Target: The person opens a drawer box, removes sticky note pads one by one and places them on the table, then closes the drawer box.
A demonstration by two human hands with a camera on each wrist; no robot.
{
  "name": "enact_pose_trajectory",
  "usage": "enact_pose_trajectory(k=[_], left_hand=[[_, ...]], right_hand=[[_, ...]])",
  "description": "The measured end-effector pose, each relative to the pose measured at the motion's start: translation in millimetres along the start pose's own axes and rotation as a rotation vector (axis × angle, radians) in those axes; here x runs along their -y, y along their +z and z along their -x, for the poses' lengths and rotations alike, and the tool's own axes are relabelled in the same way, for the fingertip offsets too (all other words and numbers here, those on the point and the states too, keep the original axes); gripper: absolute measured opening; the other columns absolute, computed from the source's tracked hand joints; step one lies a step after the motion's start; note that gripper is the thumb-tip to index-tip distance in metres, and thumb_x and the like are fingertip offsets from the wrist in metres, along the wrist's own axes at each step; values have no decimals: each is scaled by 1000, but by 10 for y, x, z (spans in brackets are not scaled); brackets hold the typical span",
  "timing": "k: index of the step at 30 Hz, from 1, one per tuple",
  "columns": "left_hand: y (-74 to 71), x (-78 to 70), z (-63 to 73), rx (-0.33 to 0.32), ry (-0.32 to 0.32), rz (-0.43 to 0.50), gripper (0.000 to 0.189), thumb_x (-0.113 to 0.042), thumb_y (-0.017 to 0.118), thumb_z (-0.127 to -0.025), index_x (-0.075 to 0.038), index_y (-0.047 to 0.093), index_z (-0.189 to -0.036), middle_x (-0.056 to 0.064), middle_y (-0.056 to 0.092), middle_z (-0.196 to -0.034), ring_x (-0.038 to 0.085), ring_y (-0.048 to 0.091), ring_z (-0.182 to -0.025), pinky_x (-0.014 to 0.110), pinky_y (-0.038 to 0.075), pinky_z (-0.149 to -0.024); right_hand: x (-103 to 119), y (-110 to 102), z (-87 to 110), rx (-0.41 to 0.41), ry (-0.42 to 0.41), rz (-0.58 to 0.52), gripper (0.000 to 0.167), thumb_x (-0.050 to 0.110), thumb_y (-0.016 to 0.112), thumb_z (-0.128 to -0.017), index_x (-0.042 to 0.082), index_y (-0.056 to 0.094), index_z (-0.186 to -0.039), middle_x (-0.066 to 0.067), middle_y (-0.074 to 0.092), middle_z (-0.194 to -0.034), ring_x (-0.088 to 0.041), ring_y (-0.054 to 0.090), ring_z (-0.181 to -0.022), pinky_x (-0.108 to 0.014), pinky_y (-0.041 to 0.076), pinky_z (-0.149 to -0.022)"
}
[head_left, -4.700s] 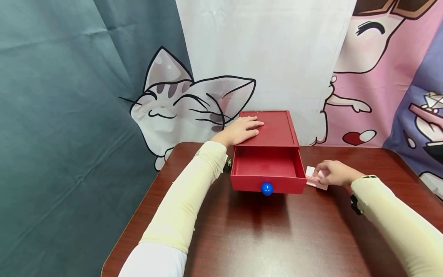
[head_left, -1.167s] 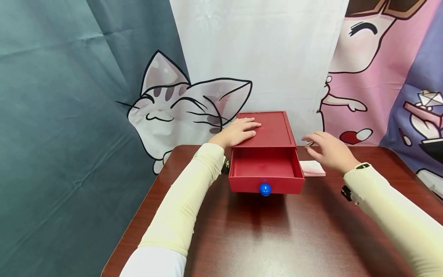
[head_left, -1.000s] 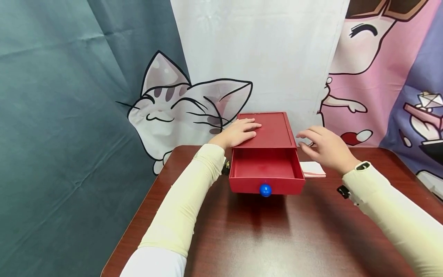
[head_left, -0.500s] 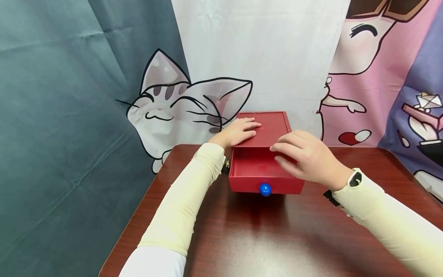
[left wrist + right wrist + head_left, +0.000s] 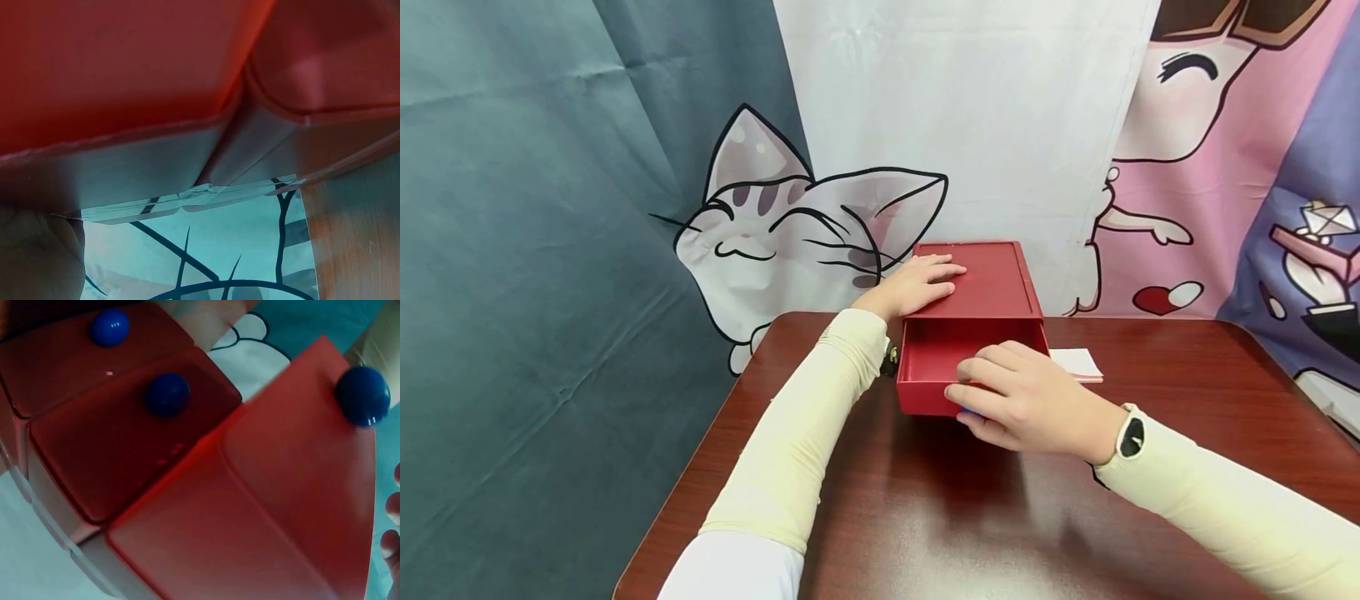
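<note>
A red drawer cabinet (image 5: 981, 279) stands at the back of the table, its top drawer (image 5: 928, 354) pulled out. My left hand (image 5: 910, 287) rests flat on the cabinet's top, fingers spread. In the head view my right hand (image 5: 1018, 400) is right at the drawer's front, loosely bent fingers mostly covering the blue knob. The right wrist view shows that round blue knob (image 5: 362, 397) on the drawer, with my fingertips (image 5: 392, 540) a little apart from it. The visible part of the drawer holds nothing.
A white and pink folded paper or cloth (image 5: 1077, 364) lies on the brown table (image 5: 1180, 367) right of the cabinet. Two pushed-in drawers with blue knobs (image 5: 167, 395) show in the right wrist view. A cartoon-printed curtain (image 5: 1000, 100) hangs behind the table.
Earlier my right hand was at the folded white and pink item; it then lifted away and moved left and down to the drawer's knob. My left hand has stayed on the cabinet.
</note>
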State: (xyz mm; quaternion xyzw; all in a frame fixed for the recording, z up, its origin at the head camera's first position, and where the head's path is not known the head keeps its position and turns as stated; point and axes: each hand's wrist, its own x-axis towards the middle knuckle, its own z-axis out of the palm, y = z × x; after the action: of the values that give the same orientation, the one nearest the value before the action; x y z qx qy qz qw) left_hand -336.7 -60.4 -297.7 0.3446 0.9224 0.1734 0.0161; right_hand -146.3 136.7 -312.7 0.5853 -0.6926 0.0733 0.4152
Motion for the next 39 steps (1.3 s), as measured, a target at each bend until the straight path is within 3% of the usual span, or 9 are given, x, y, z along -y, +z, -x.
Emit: enact_pose_trajectory(k=[6, 12, 19, 39], left_hand=[[10, 14, -3, -4, -8, 8, 47, -40, 47, -105, -32, 50, -151, -1, 34, -163, 20, 19, -153, 39, 13, -124], [-1, 14, -1, -10, 7, 1, 46, -39, 47, -105, -30, 51, -150, 0, 35, -163, 19, 21, -153, 38, 12, -125], [-6, 20, -9, -15, 27, -6, 46, -37, 47, -105, -28, 51, -150, 1, 35, -162, 18, 22, -153, 35, 9, -125], [14, 28, 0, -10, 9, 16, 46, -39, 46, -105, -30, 50, -150, -1, 34, -163, 18, 20, -153, 39, 13, -124]], right_hand=[[103, 99, 35, 28, -68, 57, 20, 18, 55, -97, 11, 71, -105, -7, 65, -100, -24, 61, -85, -38, 50, -70], [164, 144, 116, 153, -130, 134, 29, 3, 42, -99, 12, 69, -104, -6, 60, -100, -23, 54, -82, -33, 43, -70], [172, 194, 181, 250, -133, 129, 35, 1, 33, -101, 13, 66, -100, -5, 57, -98, -22, 49, -82, -34, 41, -71], [127, 196, 218, 251, -100, 98, 36, -3, 29, -102, 8, 63, -101, -7, 57, -104, -23, 51, -88, -34, 49, -78]])
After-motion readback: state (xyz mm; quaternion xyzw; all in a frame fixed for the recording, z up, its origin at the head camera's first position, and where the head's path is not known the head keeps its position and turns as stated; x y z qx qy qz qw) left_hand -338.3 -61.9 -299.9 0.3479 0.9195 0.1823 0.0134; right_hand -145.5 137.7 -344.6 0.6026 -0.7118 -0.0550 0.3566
